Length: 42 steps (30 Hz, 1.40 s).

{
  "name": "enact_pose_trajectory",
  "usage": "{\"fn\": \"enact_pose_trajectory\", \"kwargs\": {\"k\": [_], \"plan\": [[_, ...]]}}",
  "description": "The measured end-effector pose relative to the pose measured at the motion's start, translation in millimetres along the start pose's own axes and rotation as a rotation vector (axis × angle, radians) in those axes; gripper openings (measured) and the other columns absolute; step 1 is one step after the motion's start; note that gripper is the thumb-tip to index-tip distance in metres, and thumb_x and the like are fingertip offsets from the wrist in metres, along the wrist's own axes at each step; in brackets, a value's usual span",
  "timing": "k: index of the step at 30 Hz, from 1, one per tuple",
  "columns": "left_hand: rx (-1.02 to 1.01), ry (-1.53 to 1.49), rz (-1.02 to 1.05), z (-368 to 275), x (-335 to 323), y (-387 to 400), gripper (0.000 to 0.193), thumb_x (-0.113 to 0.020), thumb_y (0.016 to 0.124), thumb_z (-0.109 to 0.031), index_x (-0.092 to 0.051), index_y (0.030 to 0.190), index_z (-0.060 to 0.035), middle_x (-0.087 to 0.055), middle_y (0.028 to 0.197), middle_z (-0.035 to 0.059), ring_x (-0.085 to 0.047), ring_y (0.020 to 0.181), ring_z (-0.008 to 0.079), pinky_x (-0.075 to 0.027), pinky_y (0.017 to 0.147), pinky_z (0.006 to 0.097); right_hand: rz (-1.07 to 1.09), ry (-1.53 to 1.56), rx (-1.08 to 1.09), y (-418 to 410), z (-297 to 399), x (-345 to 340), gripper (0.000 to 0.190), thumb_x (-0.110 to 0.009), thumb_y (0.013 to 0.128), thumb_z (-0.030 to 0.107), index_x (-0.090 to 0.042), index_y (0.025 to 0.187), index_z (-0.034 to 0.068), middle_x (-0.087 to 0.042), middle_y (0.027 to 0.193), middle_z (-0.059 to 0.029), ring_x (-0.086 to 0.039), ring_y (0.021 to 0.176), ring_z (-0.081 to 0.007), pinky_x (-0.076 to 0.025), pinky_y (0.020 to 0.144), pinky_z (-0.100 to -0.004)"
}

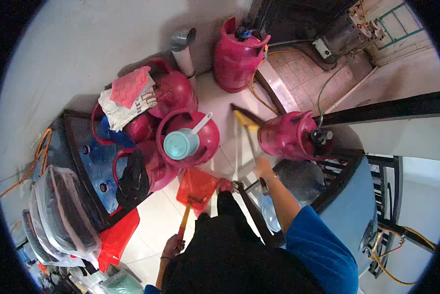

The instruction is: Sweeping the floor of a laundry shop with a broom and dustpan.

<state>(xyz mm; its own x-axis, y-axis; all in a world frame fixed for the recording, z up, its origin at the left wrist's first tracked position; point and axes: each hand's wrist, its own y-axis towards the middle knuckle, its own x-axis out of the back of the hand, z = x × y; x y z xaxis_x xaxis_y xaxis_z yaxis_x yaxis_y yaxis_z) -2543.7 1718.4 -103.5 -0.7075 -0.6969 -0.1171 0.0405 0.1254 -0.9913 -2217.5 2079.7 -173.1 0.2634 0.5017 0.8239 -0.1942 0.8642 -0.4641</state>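
My left hand (173, 245) grips the yellow-and-red handle of a red plastic dustpan (198, 186). The dustpan's pan lies low by my foot, beside a pink gas cylinder (207, 128). My right hand (263, 169) is closed around the stick of a broom (246, 120), whose yellow head reaches the floor left of another pink gas cylinder (278, 134). The broom is slightly blurred, and its lower stick is faint. On top of the nearer left cylinder rests a light-blue plastic dipper (181, 144) with a white handle.
More pink cylinders (238, 60) stand around, one bearing a paper bag (126, 99) and a pink cloth. Large blue water bottles (104, 165) sit under a dark-framed table at left. A yellow hose (258, 92) crosses the floor near a raised step (278, 86). A blue-topped table (348, 205) stands right.
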Motion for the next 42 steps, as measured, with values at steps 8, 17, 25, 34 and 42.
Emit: {"fn": "enact_pose_trajectory", "kwargs": {"k": [8, 17, 25, 34, 42], "plan": [[-0.124, -0.011, -0.060, -5, 1, -13, 0.007, -0.038, 0.074, -0.009, -0.037, 0.080, -0.0067, -0.044, 0.058, 0.0098, -0.041, 0.041, 0.0133, -0.037, 0.034, 0.0218, 0.207, 0.106, 0.033, -73, 46, 112, 0.026, -0.054, 0.056, 0.012, -0.052, 0.080, 0.002, -0.053, 0.082, -0.0206, -0.052, 0.073, -0.0327, -0.042, 0.061, -0.0367], [-0.136, 0.411, -0.031, -22, 24, -18, 0.008, -0.041, 0.071, -0.010, -0.038, 0.077, -0.0057, -0.043, 0.054, 0.0085, -0.039, 0.038, 0.0138, -0.037, 0.035, 0.0235, 0.251, -0.028, -0.035, -31, 62, -38, 0.024, -0.047, 0.061, 0.012, -0.050, 0.080, -0.003, -0.052, 0.073, -0.0237, -0.051, 0.074, -0.0362, -0.043, 0.062, -0.0403], [-0.508, 0.737, 0.282, -25, 115, 18, 0.010, -0.043, 0.069, -0.010, -0.037, 0.075, -0.0049, -0.043, 0.058, 0.0098, -0.043, 0.045, 0.0164, -0.039, 0.037, 0.0238, 0.135, 0.171, -0.128, -246, 89, -64, 0.040, -0.047, 0.055, 0.002, -0.045, 0.095, 0.001, -0.052, 0.081, -0.0207, -0.049, 0.079, -0.0353, -0.039, 0.068, -0.0415], [-0.030, 0.505, -0.005, -51, 94, 11, 0.017, -0.044, 0.075, -0.015, -0.036, 0.063, -0.0052, -0.036, 0.046, 0.0051, -0.037, 0.035, 0.0156, -0.032, 0.031, 0.0262, -0.134, 0.157, -0.441, -226, 70, -139, 0.026, -0.058, 0.058, 0.019, -0.053, 0.073, -0.001, -0.053, 0.071, -0.0241, -0.053, 0.070, -0.0341, -0.044, 0.060, -0.0385], [0.010, 0.406, -0.055, -66, 117, 64, 0.010, -0.045, 0.067, -0.003, -0.040, 0.074, -0.0052, -0.037, 0.059, 0.0057, -0.037, 0.044, 0.0162, -0.035, 0.035, 0.0229, 0.244, 0.578, -0.467, -338, 104, -79, 0.054, -0.056, 0.055, 0.012, -0.044, 0.106, 0.001, -0.055, 0.061, -0.0151, -0.056, 0.053, -0.0222, -0.044, 0.051, -0.0299]]}}
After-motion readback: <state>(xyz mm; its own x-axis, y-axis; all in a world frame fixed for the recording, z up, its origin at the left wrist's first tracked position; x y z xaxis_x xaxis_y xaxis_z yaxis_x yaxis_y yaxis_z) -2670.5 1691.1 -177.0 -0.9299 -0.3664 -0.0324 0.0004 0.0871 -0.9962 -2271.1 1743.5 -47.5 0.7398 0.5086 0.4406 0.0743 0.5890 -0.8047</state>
